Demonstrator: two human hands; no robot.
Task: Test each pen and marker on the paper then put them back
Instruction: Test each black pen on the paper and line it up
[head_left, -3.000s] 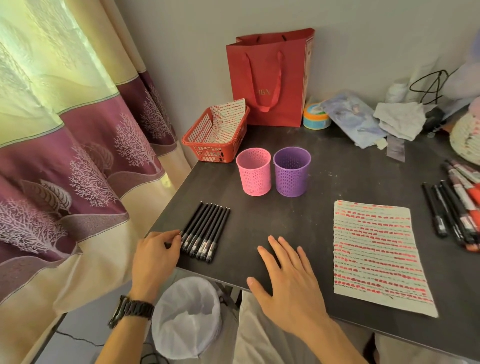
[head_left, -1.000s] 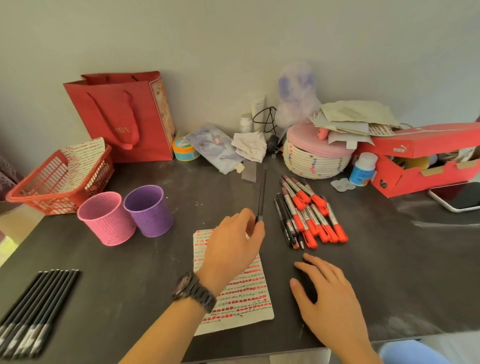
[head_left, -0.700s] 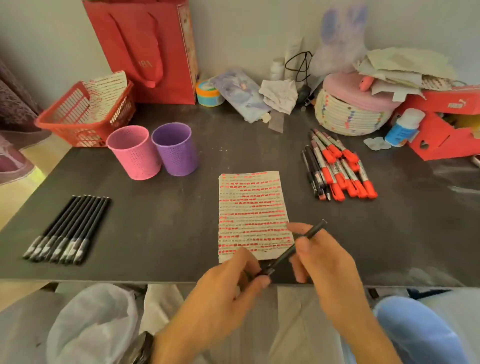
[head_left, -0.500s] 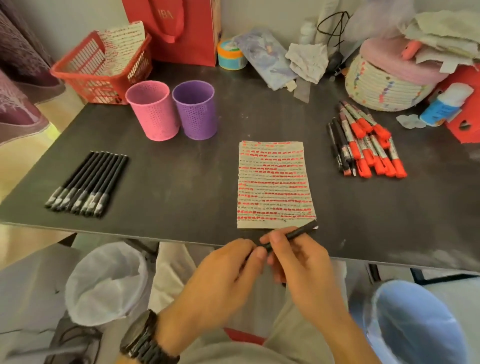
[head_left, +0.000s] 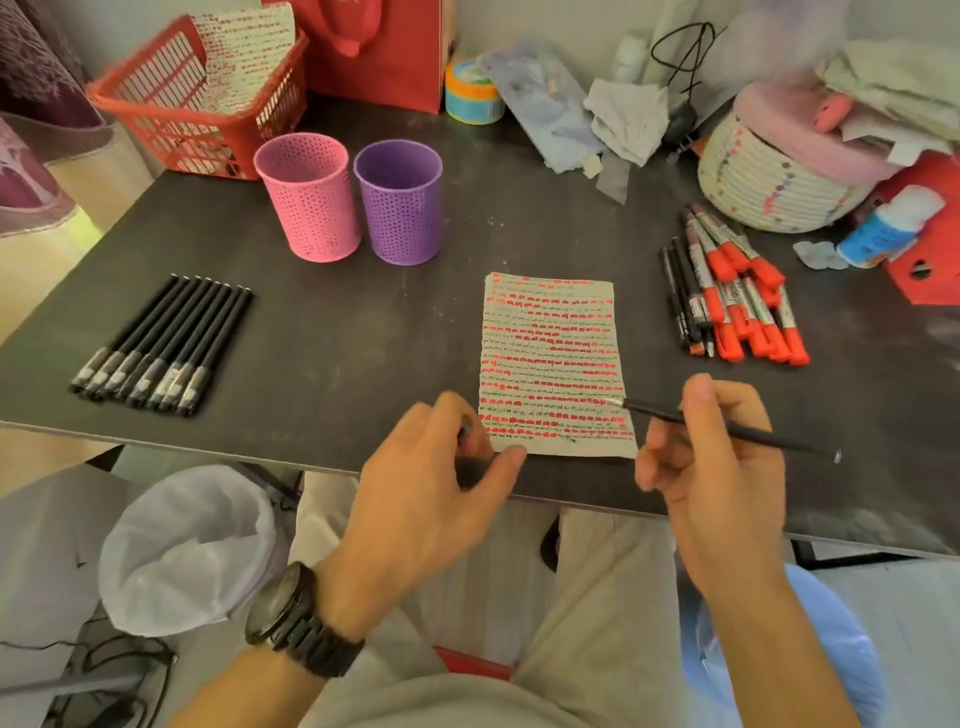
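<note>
You have a dark table (head_left: 337, 338) in front of you. At near left a row of black pens (head_left: 166, 340) lies side by side, touching. At far left stands a red basket (head_left: 192, 124), and right of it a pink cup (head_left: 311, 197) and a purple cup (head_left: 402, 202), upright and close together. The paper (head_left: 556, 358), covered in red marks, lies flat by the near edge, centre. To its right is a heap of red-capped markers (head_left: 748, 306), with thin pens (head_left: 680, 296) along its left side. At the far edge are a red bag (head_left: 384, 52), a round tin (head_left: 472, 93) and a woven basket (head_left: 769, 176).
</note>
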